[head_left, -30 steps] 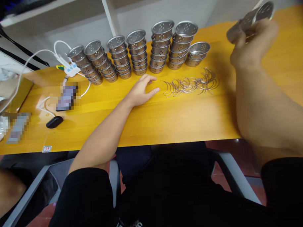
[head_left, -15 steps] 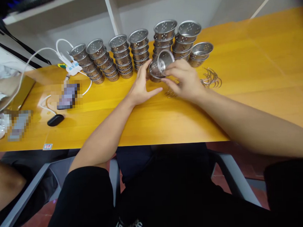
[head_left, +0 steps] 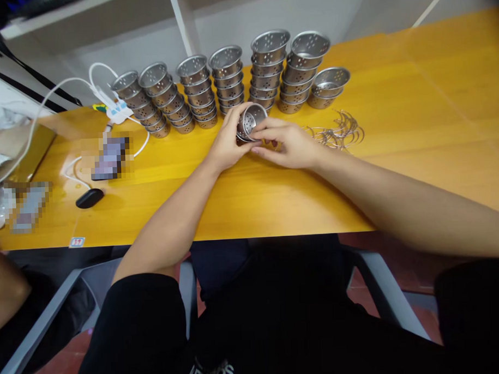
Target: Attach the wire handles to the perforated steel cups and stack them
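Note:
A perforated metal cup point(head_left: 252, 119) is tilted with its mouth facing me, just above or on the table in front of the stacks. My left hand point(head_left: 228, 138) wraps its left side, thumb under the lower rim. From the right, my right hand point(head_left: 286, 142) is closed with its fingertips on the cup's rim. Whether a thin ring sits along that rim is hard to make out. To the right of that hand lies a loose pile of thin metal rings point(head_left: 346, 130). A short stack of perforated cups point(head_left: 328, 86) stands behind the pile.
Several tall stacks of perforated cups point(head_left: 192, 91) line the back of the yellow table point(head_left: 274, 202). At left are a power strip point(head_left: 119, 111) with white cables, a blurred phone point(head_left: 110, 158) and a black oval case point(head_left: 89, 198). Another person's arm point(head_left: 7, 288) shows at lower left.
My right hand has moved down and left, bringing the round rim it held above down to the cup. My left hand has closed round the cup, its thumb drawn in.

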A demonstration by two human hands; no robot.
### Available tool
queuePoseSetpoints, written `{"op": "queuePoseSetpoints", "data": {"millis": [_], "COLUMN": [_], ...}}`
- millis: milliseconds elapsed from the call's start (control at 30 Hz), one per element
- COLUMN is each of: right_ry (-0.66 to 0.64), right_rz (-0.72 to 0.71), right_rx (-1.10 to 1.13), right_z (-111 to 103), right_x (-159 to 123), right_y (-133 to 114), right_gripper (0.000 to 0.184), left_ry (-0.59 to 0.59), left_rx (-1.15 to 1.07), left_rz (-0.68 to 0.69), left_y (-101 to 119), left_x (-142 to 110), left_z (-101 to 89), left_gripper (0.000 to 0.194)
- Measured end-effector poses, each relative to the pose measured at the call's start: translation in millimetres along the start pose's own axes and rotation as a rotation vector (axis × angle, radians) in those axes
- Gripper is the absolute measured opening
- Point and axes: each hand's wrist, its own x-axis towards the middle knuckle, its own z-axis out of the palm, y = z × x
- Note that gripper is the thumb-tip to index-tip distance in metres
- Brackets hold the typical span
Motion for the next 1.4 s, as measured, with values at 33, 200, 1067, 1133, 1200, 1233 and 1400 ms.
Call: {"op": "queuePoseSetpoints", "data": {"millis": [33, 200, 1067, 1133, 1200, 1233, 1400], "right_ry": [-0.022, -0.049, -0.054, -0.064, -0.081, -0.088, -0.082], "right_rz": [0.016, 0.107, 0.18, 0.181, 0.191, 0.192, 0.147], "right_rx": [0.005, 0.087, -0.138, -0.17, -0.181, -0.182, -0.176], "right_z": [-0.8, -3.1, -33.5, -37.0, -39.1, -39.7, -38.0], "right_x": [0.5, 1.2, 2.4, 3.2, 3.6, 3.5, 1.9], "right_y": [-2.5, -9.8, -6.4, -8.2, -8.8, -8.4, -3.4], "right_gripper": [0.042, 0.05, 0.069, 0.063, 0.059, 0.058, 0.065], "left_ry": [0.007, 0.004, -0.098, -0.095, -0.102, -0.106, -0.124], "left_rx": [-0.007, -0.016, -0.03, -0.031, -0.026, -0.026, -0.07], "left_rz": [0.01, 0.013, -0.151, -0.139, -0.144, -0.15, -0.141], "left_y": [-1.8, -5.2, 41.4, 38.5, 38.4, 39.2, 43.1], "left_x": [-0.1, -0.3, 0.8, -0.2, -0.5, -0.4, 0.9], "left_z": [0.9, 3.6, -7.4, -6.8, -6.8, -7.0, -10.3], "left_gripper": [0.122, 0.125, 0.097, 0.096, 0.096, 0.098, 0.116]}}
